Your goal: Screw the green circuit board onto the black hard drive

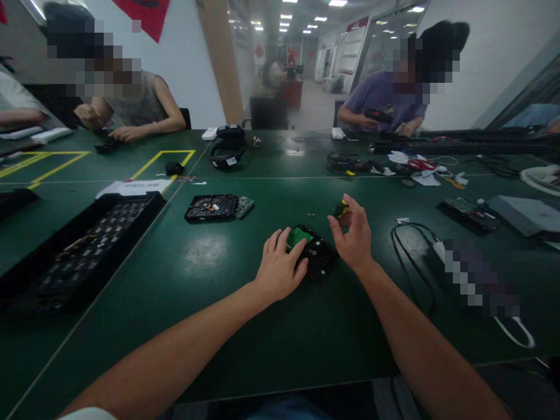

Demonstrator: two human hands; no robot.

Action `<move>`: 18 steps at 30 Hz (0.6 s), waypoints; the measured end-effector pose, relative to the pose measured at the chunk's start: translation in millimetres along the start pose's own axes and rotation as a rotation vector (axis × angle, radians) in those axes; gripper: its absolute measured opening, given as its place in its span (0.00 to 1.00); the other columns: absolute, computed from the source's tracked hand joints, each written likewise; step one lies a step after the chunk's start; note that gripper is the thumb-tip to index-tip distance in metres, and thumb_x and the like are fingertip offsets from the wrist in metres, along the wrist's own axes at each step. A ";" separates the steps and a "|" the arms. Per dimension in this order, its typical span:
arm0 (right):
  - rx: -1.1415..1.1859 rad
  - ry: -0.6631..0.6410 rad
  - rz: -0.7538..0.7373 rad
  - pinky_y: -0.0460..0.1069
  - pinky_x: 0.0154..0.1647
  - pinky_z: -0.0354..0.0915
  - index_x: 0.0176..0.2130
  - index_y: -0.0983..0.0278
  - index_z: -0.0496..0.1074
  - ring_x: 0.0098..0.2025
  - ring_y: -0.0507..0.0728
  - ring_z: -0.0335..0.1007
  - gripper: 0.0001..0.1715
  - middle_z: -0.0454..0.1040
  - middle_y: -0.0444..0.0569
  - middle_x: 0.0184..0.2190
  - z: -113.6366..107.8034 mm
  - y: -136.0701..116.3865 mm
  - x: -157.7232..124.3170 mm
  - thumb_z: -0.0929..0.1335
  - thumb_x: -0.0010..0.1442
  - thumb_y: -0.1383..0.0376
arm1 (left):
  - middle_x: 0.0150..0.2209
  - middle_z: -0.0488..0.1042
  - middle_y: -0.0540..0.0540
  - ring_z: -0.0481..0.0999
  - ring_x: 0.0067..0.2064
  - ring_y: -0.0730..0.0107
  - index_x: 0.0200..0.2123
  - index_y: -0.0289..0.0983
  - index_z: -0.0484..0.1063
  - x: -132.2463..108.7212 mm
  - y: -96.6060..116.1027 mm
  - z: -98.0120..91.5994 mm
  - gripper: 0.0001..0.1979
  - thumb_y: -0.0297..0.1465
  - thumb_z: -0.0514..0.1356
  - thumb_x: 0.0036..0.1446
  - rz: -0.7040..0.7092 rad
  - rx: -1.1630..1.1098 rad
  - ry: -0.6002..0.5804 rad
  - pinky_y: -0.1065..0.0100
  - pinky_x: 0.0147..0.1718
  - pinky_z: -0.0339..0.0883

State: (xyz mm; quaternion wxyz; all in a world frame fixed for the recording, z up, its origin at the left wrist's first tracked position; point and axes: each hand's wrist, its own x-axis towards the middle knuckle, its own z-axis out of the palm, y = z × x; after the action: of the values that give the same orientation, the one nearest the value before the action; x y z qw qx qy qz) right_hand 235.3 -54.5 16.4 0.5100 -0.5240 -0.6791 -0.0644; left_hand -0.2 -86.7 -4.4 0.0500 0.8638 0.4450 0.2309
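A black hard drive point(318, 256) with a green label lies on the green table in front of me. My left hand point(282, 265) grips its left side, with thumb and fingers spread over the edge and top. Just beyond the drive's right side, my right hand point(353, 236) is raised, fingers curled around a small screwdriver point(342, 209) with a yellow and black handle. Its tip is hard to make out. A few tiny screws point(310, 214) lie behind the drive. To the left rest another hard drive point(212, 207) and a loose circuit board point(245, 206).
A long black tray point(83, 251) with many small parts stands at left. On the right are a cable point(396, 245), a power strip point(475, 274), another drive point(470, 213) and a grey box point(527, 213). Two people point(144, 108) point(385, 96) work across the table.
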 end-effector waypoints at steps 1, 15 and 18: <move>0.015 0.019 -0.002 0.59 0.42 0.81 0.71 0.54 0.57 0.42 0.60 0.76 0.36 0.71 0.56 0.57 -1.1 -1.3 0.8 0.69 0.70 0.54 | 0.71 0.55 0.34 0.55 0.71 0.36 0.68 0.42 0.67 0.4 -0.5 0.3 0.26 0.40 0.56 0.70 0.001 -0.009 -0.007 0.36 0.65 0.58; 0.102 0.008 -0.072 0.56 0.41 0.82 0.69 0.53 0.58 0.39 0.57 0.80 0.37 0.73 0.55 0.60 -4.2 -22.1 -4.4 0.73 0.66 0.59 | 0.71 0.57 0.35 0.56 0.72 0.42 0.68 0.42 0.68 12.1 -16.0 -8.3 0.26 0.41 0.58 0.69 0.175 -0.111 -0.111 0.41 0.67 0.60; 0.105 0.012 -0.066 0.56 0.41 0.82 0.69 0.53 0.57 0.40 0.58 0.80 0.38 0.72 0.55 0.61 -5.4 -19.5 -3.6 0.73 0.66 0.60 | 0.71 0.58 0.35 0.57 0.72 0.42 0.67 0.43 0.69 11.1 -13.1 -6.9 0.26 0.41 0.58 0.69 0.159 -0.088 -0.105 0.42 0.67 0.60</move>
State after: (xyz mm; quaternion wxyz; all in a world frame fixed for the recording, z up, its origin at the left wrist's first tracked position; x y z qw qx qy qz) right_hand 223.2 -68.9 24.9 0.5384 -0.4736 -0.6953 -0.0487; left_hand -7.5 -70.9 1.8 0.0925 0.9043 0.3611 0.2079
